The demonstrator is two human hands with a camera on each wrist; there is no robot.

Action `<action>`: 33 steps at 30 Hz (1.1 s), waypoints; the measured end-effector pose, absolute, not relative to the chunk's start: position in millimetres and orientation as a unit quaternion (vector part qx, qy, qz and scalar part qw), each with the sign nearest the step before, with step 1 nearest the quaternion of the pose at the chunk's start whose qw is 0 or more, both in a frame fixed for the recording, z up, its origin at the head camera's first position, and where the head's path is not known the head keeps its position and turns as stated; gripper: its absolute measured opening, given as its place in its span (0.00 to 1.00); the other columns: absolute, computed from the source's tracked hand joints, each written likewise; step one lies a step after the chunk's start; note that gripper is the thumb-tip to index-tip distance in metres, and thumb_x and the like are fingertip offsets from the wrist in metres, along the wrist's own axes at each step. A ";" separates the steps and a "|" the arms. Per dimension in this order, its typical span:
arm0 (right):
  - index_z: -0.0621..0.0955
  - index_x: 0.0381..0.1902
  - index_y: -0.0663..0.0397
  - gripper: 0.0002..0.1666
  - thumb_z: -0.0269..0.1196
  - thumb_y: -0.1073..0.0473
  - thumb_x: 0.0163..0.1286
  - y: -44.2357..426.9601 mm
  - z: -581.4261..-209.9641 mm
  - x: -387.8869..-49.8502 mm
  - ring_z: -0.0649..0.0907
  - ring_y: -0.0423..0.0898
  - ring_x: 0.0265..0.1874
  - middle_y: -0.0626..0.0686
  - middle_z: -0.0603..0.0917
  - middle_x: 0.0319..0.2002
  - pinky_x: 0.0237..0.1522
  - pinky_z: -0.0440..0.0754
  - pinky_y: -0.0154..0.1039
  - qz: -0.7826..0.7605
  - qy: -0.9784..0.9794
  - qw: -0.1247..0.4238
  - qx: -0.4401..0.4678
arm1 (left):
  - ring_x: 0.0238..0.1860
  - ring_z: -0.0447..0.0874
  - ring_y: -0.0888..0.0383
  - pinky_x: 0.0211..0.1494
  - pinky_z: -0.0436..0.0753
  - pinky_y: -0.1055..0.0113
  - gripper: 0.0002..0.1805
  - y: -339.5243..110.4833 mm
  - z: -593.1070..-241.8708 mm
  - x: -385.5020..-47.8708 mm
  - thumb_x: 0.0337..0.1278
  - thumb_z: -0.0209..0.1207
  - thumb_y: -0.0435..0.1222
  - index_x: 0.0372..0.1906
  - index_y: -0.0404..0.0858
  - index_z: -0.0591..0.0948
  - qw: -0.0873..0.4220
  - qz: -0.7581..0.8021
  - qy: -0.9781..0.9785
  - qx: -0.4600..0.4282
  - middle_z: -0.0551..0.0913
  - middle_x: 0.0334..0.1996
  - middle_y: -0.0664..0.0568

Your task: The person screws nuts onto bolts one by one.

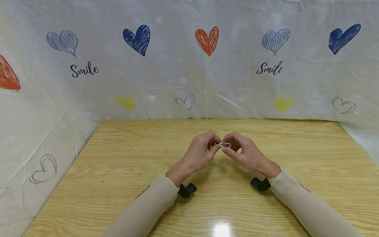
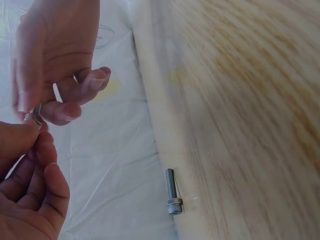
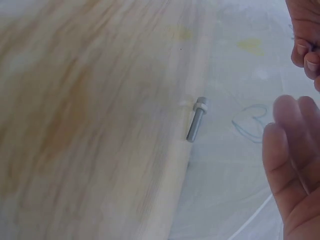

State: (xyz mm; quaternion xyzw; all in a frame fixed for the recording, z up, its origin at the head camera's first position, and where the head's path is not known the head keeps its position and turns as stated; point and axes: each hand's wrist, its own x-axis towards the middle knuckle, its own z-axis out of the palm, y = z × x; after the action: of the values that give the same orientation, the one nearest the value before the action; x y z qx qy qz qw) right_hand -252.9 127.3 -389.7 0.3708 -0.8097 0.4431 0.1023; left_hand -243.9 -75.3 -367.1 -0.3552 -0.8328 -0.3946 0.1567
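A small metal bolt (image 1: 225, 144) with a nut on it is held up above the wooden table. Thumb and forefinger of my left hand (image 1: 198, 152) pinch one end of it. My right hand (image 1: 249, 154) has its thumb and forefinger curled about the threaded end, its other fingers loose. In the left wrist view the right hand's thumb is blurred, and part of the held bolt (image 2: 35, 118) is hidden by fingertips. A second bolt (image 2: 172, 192) with a nut near its head lies on the table; the right wrist view shows this loose bolt (image 3: 197, 120) too.
The wood-grain table (image 1: 145, 143) ends at the back against a pale cloth (image 1: 173, 72) printed with hearts and "Smile". Cloth also hangs at both sides. Black wrist mounts (image 1: 188, 190) stick out beneath both sleeves.
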 end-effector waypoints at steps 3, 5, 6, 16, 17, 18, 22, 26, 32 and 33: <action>0.75 0.47 0.47 0.10 0.61 0.60 0.70 126.7 -388.9 -252.6 0.79 0.39 0.25 0.45 0.81 0.37 0.29 0.78 0.36 0.443 -0.806 0.114 0.375 | 0.27 0.75 0.65 0.32 0.76 0.72 0.04 -74.9 -367.5 -244.4 0.59 0.62 0.28 0.36 0.38 0.79 0.156 -0.393 -0.836 -0.350 0.81 0.30 0.55; 0.75 0.47 0.48 0.09 0.60 0.60 0.70 126.5 -388.3 -252.2 0.79 0.40 0.25 0.47 0.81 0.35 0.28 0.77 0.36 0.443 -0.805 0.117 0.377 | 0.28 0.75 0.65 0.32 0.76 0.72 0.04 -74.8 -367.6 -244.4 0.59 0.62 0.28 0.35 0.38 0.79 0.156 -0.391 -0.837 -0.350 0.81 0.30 0.55; 0.75 0.46 0.48 0.08 0.60 0.60 0.70 126.5 -388.2 -252.1 0.79 0.40 0.24 0.47 0.81 0.34 0.28 0.77 0.36 0.442 -0.805 0.117 0.378 | 0.27 0.75 0.65 0.32 0.76 0.72 0.04 -74.7 -367.6 -244.4 0.59 0.62 0.28 0.35 0.38 0.79 0.157 -0.390 -0.837 -0.350 0.81 0.30 0.55; 0.80 0.38 0.50 0.09 0.53 0.59 0.75 127.4 -388.1 -252.5 0.78 0.48 0.23 0.55 0.80 0.28 0.26 0.76 0.41 0.438 -0.811 0.100 0.376 | 0.27 0.75 0.64 0.32 0.76 0.72 0.02 -74.1 -367.2 -243.6 0.60 0.61 0.30 0.36 0.38 0.79 0.158 -0.387 -0.833 -0.363 0.81 0.30 0.55; 0.80 0.37 0.50 0.09 0.52 0.58 0.76 127.5 -388.2 -252.5 0.78 0.48 0.23 0.56 0.79 0.28 0.26 0.76 0.42 0.436 -0.812 0.099 0.376 | 0.27 0.75 0.64 0.32 0.76 0.72 0.02 -74.1 -367.4 -243.8 0.60 0.61 0.30 0.36 0.38 0.79 0.158 -0.387 -0.833 -0.363 0.81 0.30 0.55; 0.79 0.37 0.49 0.10 0.51 0.58 0.76 127.5 -388.1 -252.4 0.78 0.49 0.23 0.56 0.79 0.28 0.26 0.76 0.42 0.436 -0.812 0.097 0.375 | 0.27 0.75 0.64 0.32 0.76 0.72 0.02 -74.2 -367.5 -243.8 0.60 0.61 0.29 0.36 0.38 0.79 0.157 -0.388 -0.833 -0.363 0.81 0.30 0.55; 0.78 0.42 0.47 0.07 0.52 0.57 0.76 127.7 -387.6 -251.7 0.78 0.49 0.23 0.55 0.80 0.30 0.26 0.76 0.42 0.440 -0.813 0.092 0.369 | 0.27 0.75 0.64 0.32 0.76 0.72 0.03 -74.6 -368.3 -244.4 0.60 0.61 0.29 0.36 0.39 0.79 0.154 -0.390 -0.834 -0.359 0.81 0.30 0.56; 0.76 0.48 0.48 0.09 0.58 0.57 0.72 127.2 -387.0 -250.8 0.79 0.43 0.25 0.49 0.81 0.36 0.28 0.77 0.38 0.439 -0.813 0.102 0.369 | 0.27 0.75 0.65 0.32 0.76 0.72 0.04 -74.9 -368.7 -245.0 0.59 0.61 0.28 0.36 0.38 0.79 0.151 -0.393 -0.836 -0.352 0.81 0.30 0.55; 0.75 0.48 0.50 0.11 0.60 0.62 0.70 126.7 -388.5 -252.0 0.78 0.39 0.25 0.46 0.81 0.38 0.29 0.77 0.35 0.438 -0.804 0.123 0.383 | 0.27 0.75 0.64 0.32 0.76 0.72 0.03 -75.0 -368.4 -245.0 0.60 0.61 0.28 0.36 0.38 0.79 0.151 -0.394 -0.836 -0.351 0.81 0.30 0.54; 0.75 0.48 0.50 0.11 0.60 0.62 0.70 126.8 -388.8 -252.3 0.78 0.39 0.24 0.47 0.81 0.37 0.28 0.77 0.36 0.439 -0.803 0.124 0.385 | 0.27 0.74 0.64 0.32 0.76 0.72 0.03 -75.1 -368.3 -244.9 0.60 0.61 0.28 0.36 0.38 0.79 0.151 -0.394 -0.835 -0.352 0.81 0.30 0.54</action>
State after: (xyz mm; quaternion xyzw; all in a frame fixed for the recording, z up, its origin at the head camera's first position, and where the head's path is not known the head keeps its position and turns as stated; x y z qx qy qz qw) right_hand -252.3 126.8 -388.8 0.3847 -0.8027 0.4387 0.1237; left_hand -244.9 -75.1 -368.3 -0.3524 -0.8355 -0.3937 0.1510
